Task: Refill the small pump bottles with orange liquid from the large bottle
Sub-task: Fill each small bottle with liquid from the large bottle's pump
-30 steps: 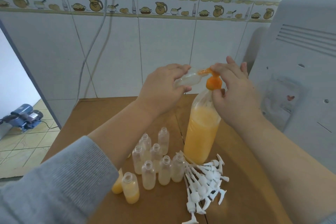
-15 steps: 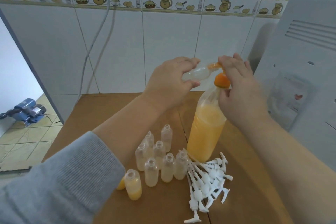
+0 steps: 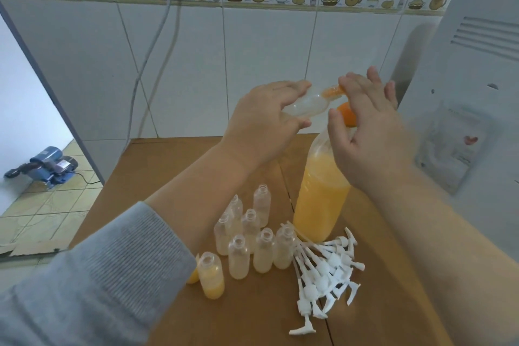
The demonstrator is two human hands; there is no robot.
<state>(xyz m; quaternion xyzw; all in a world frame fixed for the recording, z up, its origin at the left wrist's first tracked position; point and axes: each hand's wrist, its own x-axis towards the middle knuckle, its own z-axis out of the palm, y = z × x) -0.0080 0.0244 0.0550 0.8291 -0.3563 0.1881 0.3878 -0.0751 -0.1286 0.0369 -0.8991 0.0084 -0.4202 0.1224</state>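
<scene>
Hands meet at the centre of the frame, above the wooden surface. The left hand grips a small clear bottle, fingers curled over it and thumb under, holding it nearly on its side with its neck pointing right. At that neck sits an orange piece, too blurred to identify, and the fingertips of the right hand touch it; the right hand's other fingers are spread and loosely extended, thumb pointing down-left. Whether it pinches the piece or only touches it, I cannot tell. Just below, partly behind the right hand, stands the large bottle, upright on the surface at centre right, with orange liquid filling most of its body and an orange top showing beside the right thumb. Left of its base, at lower centre, a cluster of 7 small open bottles stands upright, holding pale cloudy contents. Lower left of them stands 1 small bottle with orange liquid in its lower part, and another orange-filled one peeks from behind the grey sleeve. White pump heads lie in a loose heap at lower centre right, touching the large bottle's base. A white appliance fills the right edge, and tiled wall runs behind. On the floor at far left lies a blue machine.
</scene>
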